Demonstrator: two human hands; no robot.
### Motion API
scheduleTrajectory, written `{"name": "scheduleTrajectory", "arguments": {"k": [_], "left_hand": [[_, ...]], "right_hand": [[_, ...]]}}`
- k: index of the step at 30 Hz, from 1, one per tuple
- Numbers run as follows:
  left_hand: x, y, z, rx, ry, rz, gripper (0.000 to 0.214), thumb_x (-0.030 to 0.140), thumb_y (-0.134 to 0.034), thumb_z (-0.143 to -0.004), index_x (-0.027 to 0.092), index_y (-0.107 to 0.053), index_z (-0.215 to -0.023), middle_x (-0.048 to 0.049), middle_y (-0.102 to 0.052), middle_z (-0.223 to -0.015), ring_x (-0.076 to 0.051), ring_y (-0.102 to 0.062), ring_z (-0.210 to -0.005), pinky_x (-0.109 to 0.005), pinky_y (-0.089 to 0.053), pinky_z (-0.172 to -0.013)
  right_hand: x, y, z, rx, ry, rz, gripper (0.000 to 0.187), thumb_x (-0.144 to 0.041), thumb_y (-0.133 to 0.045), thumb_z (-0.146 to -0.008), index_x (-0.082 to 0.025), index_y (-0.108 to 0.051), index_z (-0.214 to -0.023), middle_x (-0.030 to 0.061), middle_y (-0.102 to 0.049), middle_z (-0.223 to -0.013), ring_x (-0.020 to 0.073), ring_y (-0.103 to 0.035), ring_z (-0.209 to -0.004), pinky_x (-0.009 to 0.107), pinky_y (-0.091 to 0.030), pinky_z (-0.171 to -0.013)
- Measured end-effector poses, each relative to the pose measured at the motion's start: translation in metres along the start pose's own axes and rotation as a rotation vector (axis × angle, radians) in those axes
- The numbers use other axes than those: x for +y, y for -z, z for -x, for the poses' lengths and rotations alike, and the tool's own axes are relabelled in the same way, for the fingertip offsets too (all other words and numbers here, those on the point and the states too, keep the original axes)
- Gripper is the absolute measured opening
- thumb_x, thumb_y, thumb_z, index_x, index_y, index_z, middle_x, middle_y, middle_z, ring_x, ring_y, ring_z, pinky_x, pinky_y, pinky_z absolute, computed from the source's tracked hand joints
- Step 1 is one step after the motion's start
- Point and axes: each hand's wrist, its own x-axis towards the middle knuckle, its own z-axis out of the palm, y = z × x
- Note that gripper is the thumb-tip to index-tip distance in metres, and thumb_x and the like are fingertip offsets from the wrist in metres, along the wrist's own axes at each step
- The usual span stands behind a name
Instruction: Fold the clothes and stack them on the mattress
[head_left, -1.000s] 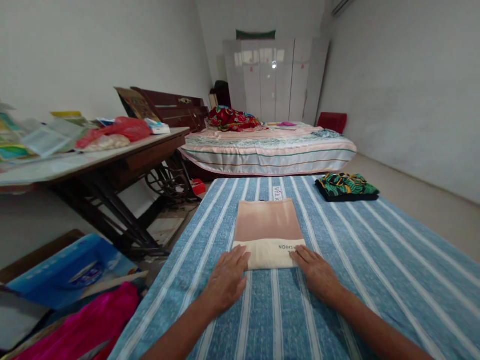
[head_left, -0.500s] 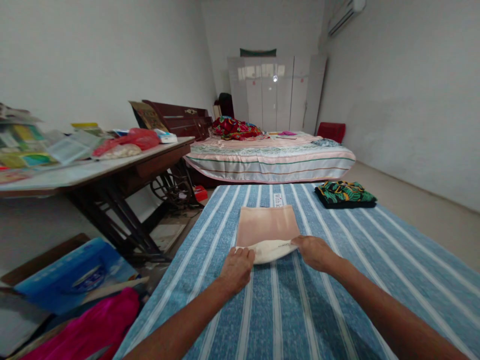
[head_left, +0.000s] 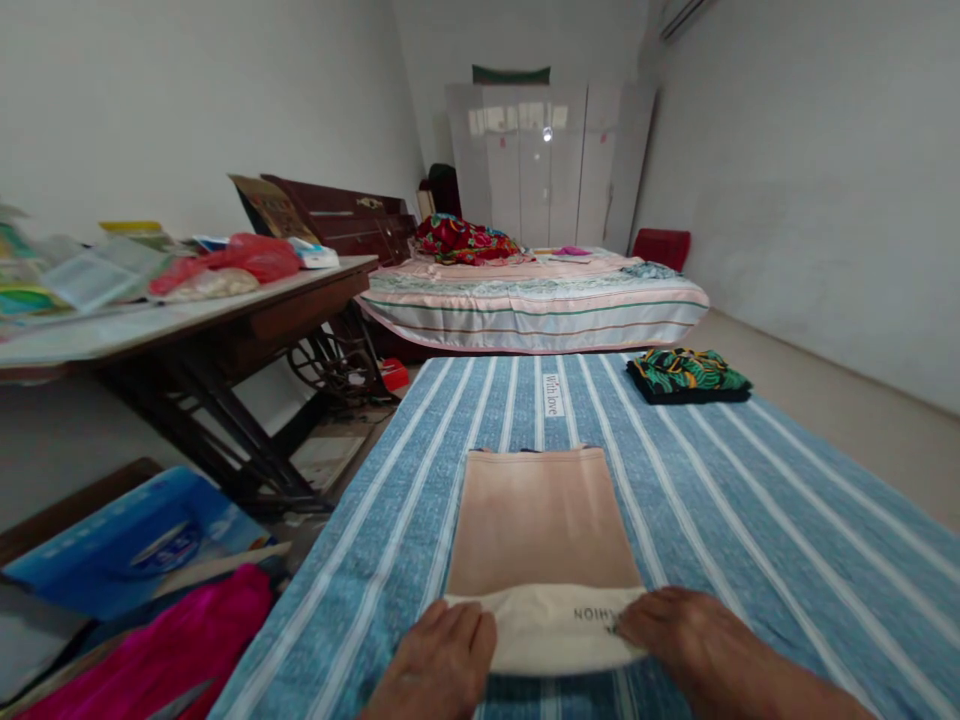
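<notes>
A folded tan-and-cream garment (head_left: 546, 520) lies flat on the blue-and-white striped bedspread in front of me. Its near end is cream, with dark printed letters that read upside down from here. My left hand (head_left: 442, 655) is closed on the left corner of that cream end, fingers over the cloth. At the opposite corner, my right hand (head_left: 679, 640) pinches the cloth and partly covers the print. Both thumbs are mostly hidden. Small dark bits show along the garment's far edge.
A folded green, black and yellow patterned garment (head_left: 688, 375) sits at the bedspread's (head_left: 360, 560) far right. Beyond is a second bed (head_left: 540, 310). On the left stand a cluttered sewing-machine table (head_left: 300, 300), a blue box (head_left: 142, 545) and bright pink cloth (head_left: 165, 650).
Both hands have come closer to me with the garment's cream end. The garment lies nearer, its tan panel looks longer, and the "With love" print beyond it is uncovered.
</notes>
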Motion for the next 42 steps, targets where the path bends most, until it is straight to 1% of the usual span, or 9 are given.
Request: {"name": "scheduleTrajectory", "arguments": {"k": [3,7,11,17,22,28,35,39,42], "left_hand": [[-0.008,0.005,0.001,-0.042,-0.031,0.139,0.040,0.013,-0.048,-0.074,0.021,-0.057,-0.113,-0.0103,-0.062,-0.113,-0.025,-0.055,-0.107,-0.038,-0.034,-0.102],[-0.023,0.042,-0.008,-0.124,-0.114,0.348,0.032,0.026,-0.052,-0.076,0.027,-0.061,-0.107,-0.0060,-0.064,-0.111,-0.025,-0.057,-0.102,-0.036,-0.039,-0.096],[-0.029,0.070,-0.049,-0.222,-0.224,0.644,0.030,0.042,-0.058,-0.075,0.023,-0.066,-0.097,-0.0047,-0.067,-0.096,-0.024,-0.060,-0.091,-0.033,-0.044,-0.084],[-0.008,0.039,-0.135,-0.365,-0.318,1.085,0.049,0.043,-0.063,-0.072,0.019,-0.062,-0.114,-0.0072,-0.066,-0.108,-0.025,-0.059,-0.098,-0.033,-0.045,-0.083],[-0.010,0.015,-0.156,-0.479,-0.174,1.342,0.049,0.038,-0.063,-0.074,0.017,-0.059,-0.118,-0.0108,-0.061,-0.120,-0.026,-0.055,-0.111,-0.039,-0.042,-0.092],[-0.052,0.017,-0.143,-0.448,0.086,1.523,0.043,0.043,-0.066,-0.072,0.014,-0.064,-0.104,-0.0136,-0.064,-0.113,-0.026,-0.056,-0.112,-0.035,-0.044,-0.091],[-0.097,0.011,-0.132,-0.219,0.537,1.840,0.066,0.068,-0.046,-0.073,0.014,-0.062,-0.107,-0.0122,-0.070,-0.094,-0.028,-0.067,-0.085,-0.038,-0.053,-0.073],[-0.104,0.011,-0.131,-0.055,0.527,1.973,0.070,0.071,-0.035,-0.078,0.018,-0.057,-0.118,-0.0097,-0.070,-0.099,-0.027,-0.066,-0.091,-0.040,-0.053,-0.078],[-0.102,0.010,-0.128,-0.005,0.531,1.976,0.059,0.059,-0.056,-0.074,0.017,-0.059,-0.115,-0.0095,-0.071,-0.098,-0.026,-0.067,-0.090,-0.037,-0.052,-0.080]], "right_hand": [[0.004,0.008,-0.002,0.032,0.007,-0.083,0.029,-0.007,-0.041,-0.078,-0.020,-0.065,-0.089,0.0057,-0.068,-0.087,0.0179,-0.062,-0.084,0.028,-0.045,-0.078],[0.011,0.020,-0.004,0.103,0.100,-0.202,0.032,-0.010,-0.042,-0.079,-0.024,-0.067,-0.095,0.0046,-0.069,-0.093,0.0177,-0.062,-0.090,0.029,-0.047,-0.081],[0.009,0.020,-0.005,0.145,0.122,-0.220,0.035,-0.010,-0.046,-0.077,-0.027,-0.068,-0.099,0.0046,-0.069,-0.098,0.0191,-0.062,-0.094,0.032,-0.048,-0.084],[0.008,0.035,-0.015,0.065,0.132,-0.288,0.035,-0.009,-0.044,-0.079,-0.025,-0.067,-0.101,0.0043,-0.069,-0.091,0.0177,-0.063,-0.088,0.031,-0.047,-0.083],[0.013,0.049,-0.024,0.004,0.158,-0.369,0.029,-0.010,-0.042,-0.083,-0.023,-0.066,-0.091,0.0026,-0.068,-0.083,0.0151,-0.062,-0.082,0.027,-0.046,-0.078],[0.039,0.066,-0.055,-0.106,0.156,-0.660,0.021,-0.021,-0.046,-0.085,-0.018,-0.064,-0.075,-0.0008,-0.059,-0.067,0.0111,-0.052,-0.062,0.022,-0.041,-0.060],[0.113,0.053,-0.147,0.181,-0.359,-1.284,0.026,-0.040,-0.070,-0.066,-0.016,-0.060,-0.071,-0.0040,-0.054,-0.053,0.0083,-0.046,-0.043,0.019,-0.033,-0.039],[0.131,0.025,-0.167,0.212,-0.563,-1.404,0.030,-0.043,-0.068,-0.066,-0.019,-0.054,-0.078,-0.0047,-0.054,-0.052,0.0117,-0.052,-0.042,0.020,-0.037,-0.037],[0.124,0.014,-0.157,0.306,-0.583,-1.395,0.040,-0.039,-0.070,-0.065,-0.021,-0.053,-0.096,-0.0049,-0.059,-0.060,0.0123,-0.056,-0.048,0.020,-0.037,-0.040]]}}
